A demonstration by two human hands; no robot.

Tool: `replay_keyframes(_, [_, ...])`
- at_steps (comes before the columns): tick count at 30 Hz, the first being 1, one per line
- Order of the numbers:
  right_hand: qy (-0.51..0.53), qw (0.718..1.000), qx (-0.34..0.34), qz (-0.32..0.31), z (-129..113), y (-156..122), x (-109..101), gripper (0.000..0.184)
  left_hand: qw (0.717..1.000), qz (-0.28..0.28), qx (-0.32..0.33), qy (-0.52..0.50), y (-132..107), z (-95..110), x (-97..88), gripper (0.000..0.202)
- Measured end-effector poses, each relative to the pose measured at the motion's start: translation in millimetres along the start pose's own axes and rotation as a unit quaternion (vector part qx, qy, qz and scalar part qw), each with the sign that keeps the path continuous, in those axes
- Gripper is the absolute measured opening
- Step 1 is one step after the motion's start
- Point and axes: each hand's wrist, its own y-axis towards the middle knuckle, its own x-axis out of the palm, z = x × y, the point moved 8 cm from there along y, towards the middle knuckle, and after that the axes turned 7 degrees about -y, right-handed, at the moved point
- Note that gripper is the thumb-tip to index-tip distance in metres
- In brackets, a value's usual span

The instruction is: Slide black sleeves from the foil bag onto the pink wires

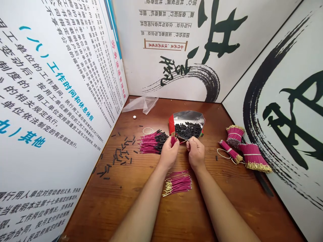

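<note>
My left hand [169, 153] is closed round a small bunch of magenta wires [173, 138] whose gold terminals point up. My right hand [196, 152] is closed in a pinch close by; a thin magenta wire [183, 142] reaches its fingertips, their grip partly hidden. Just beyond both hands lies an opened foil pouch [189, 116] holding short black sleeves [188, 129]. Left of my left hand, a pile of magenta wires with black sleeves [151, 143] rests on the table. Below the hands, between my forearms, lie loose magenta wires with gold ends [178, 183].
Several black sleeves [122, 151] are scattered on the wooden table [101, 205] at left. Banded magenta wire bundles [253, 154] lie at right. A clear plastic bag [141, 103] and a rubber band [148, 130] lie farther back. Printed panels [161, 74] wall the table in.
</note>
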Motion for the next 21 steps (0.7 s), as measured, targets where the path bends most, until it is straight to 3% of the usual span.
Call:
replay_keyframes(4, [-0.005, 1.000, 0.003, -0.003, 0.0, -0.1, 0.5, 0.035, 0.999, -0.011, 0.034, 0.030, 0.2, 4.3, 1.3, 0.016])
replay_keyframes(21, [-0.020, 1.000, -0.002, -0.009, -0.7, 0.4, -0.9, 0.033, 0.996, -0.015, 0.069, 0.059, -0.5, 10.8, 3.3, 0.014])
